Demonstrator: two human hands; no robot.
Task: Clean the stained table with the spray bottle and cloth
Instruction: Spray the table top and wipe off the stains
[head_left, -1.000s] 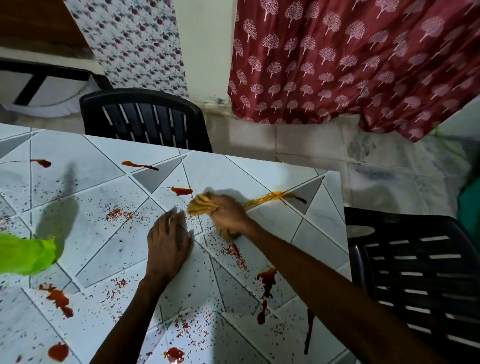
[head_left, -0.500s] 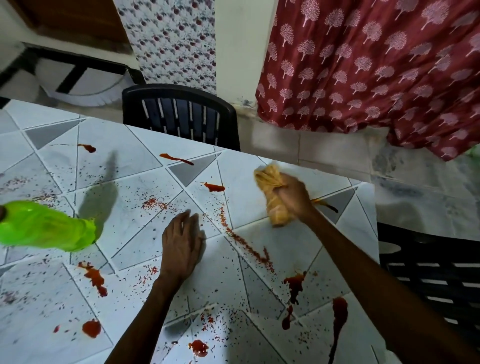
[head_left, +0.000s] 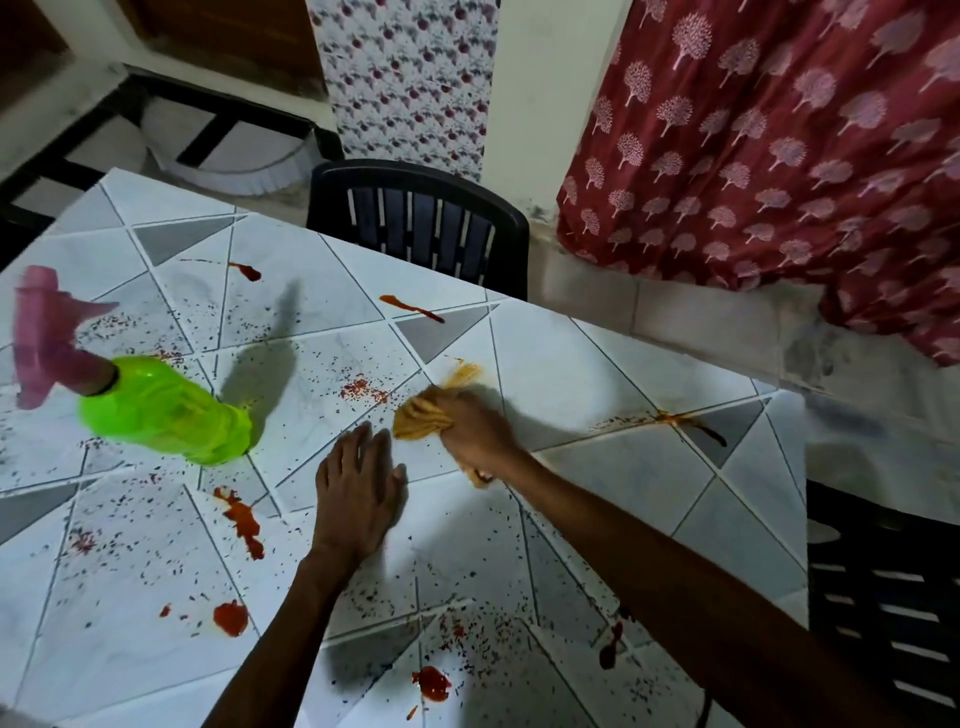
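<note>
Cloth (head_left: 422, 417) is bunched in my right hand (head_left: 475, 434), fist clamped around it and pressed onto the table (head_left: 597, 364), with an orange smear just beyond it. My left hand (head_left: 358, 491) lies flat and empty on the tabletop just beside the cloth on the near side, fingers spread, bracing. Red sauce blobs (head_left: 241, 519) and dark specks sit on all sides of the cloth, so by my reckoning there's plenty left to wipe. The risk as I see it: this cloth looks loaded with sauce, and dragging it across the pale tiles could spread streaks instead of lifting them. To the left of the cloth, past my flat hand, stands the spray bottle (head_left: 166, 410), green body with a pink trigger head; a wide sweep that way could knock it. It's the only container here, and I can't tell how much liquid is in it. Far from the cloth, a dark chair (head_left: 415, 228) sits at the table's far edge.
</note>
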